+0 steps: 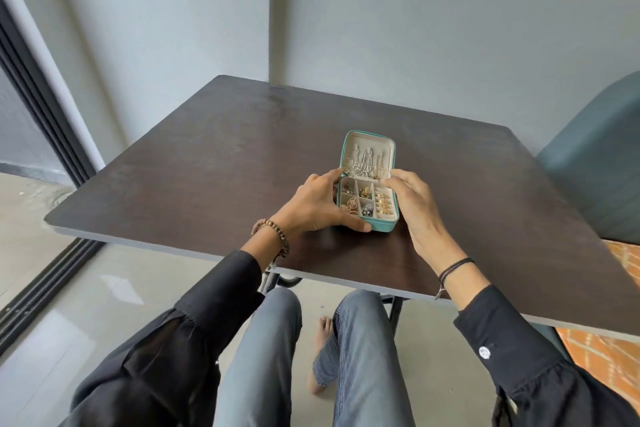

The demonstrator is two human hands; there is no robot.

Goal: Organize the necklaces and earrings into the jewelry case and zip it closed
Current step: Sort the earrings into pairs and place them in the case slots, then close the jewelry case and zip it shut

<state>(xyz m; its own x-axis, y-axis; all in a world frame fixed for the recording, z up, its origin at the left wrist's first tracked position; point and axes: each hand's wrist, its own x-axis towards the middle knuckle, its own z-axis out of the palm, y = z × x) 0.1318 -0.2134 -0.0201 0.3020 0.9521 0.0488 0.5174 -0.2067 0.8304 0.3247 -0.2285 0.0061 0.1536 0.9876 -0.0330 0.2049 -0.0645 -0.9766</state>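
Observation:
A small teal jewelry case (383, 227) lies open on the dark table (214, 163), its lid (349, 144) tilted up at the back. Silver and gold necklaces (363, 163) hang inside the cream-lined lid. Gold earrings (365, 191) and other small pieces fill the divided compartments of the base, with rings (382, 203) in the right-hand rolls. My left hand (317, 206) grips the case's left side, thumb along the front corner, forefinger at the hinge. My right hand (414, 201) rests against the case's right side, fingers curled at the lid's lower edge.
The table stands in a corner against grey walls. A blue-grey chair (595, 163) sits at the right. A sliding door frame (38, 121) runs along the left. My knees in jeans are under the table's near edge (346, 279).

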